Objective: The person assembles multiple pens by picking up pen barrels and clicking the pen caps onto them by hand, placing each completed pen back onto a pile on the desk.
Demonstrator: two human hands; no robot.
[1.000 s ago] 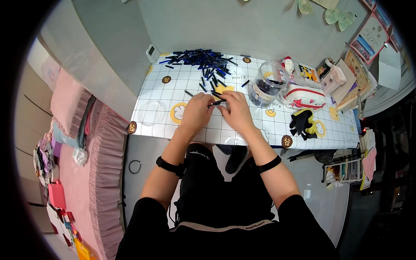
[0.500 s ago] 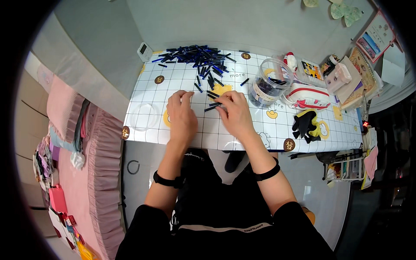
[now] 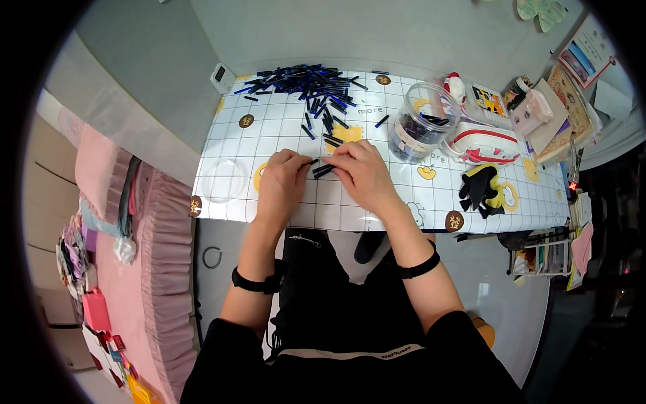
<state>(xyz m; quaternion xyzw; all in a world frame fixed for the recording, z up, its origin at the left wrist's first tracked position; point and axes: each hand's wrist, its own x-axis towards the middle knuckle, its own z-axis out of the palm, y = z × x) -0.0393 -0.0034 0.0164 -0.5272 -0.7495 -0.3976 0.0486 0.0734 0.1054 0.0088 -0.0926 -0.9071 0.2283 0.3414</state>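
Small dark ink cartridges lie on the white grid-patterned table cover [image 3: 229, 138]. My left hand [image 3: 279, 183] is closed, thumb and fingertips pinched on the end of a dark ink cartridge [image 3: 313, 161]. Just right of it, my right hand [image 3: 365, 174] is bent in, its fingertips closed around the same small group, partly hiding what they grip. A pair of cartridges [image 3: 323, 172] lies side by side between the hands. Beyond my right fingers a few more cartridges [image 3: 332, 140] rest on a yellow printed patch. The large pile of blue-black cartridges [image 3: 306, 82] spreads at the back.
A clear plastic jar [image 3: 409, 138] with some cartridges inside stands right of my hands. A round clear lid [image 3: 224, 180] lies at left. Further right are a white-and-red pouch [image 3: 483, 145] and black-and-yellow gloves [image 3: 481, 190]. A small white timer [image 3: 222, 79] stands at the back left.
My left hand has turned in toward the right, and its fingertips now meet a cartridge. My right hand has shifted slightly left, bringing both hands close together.
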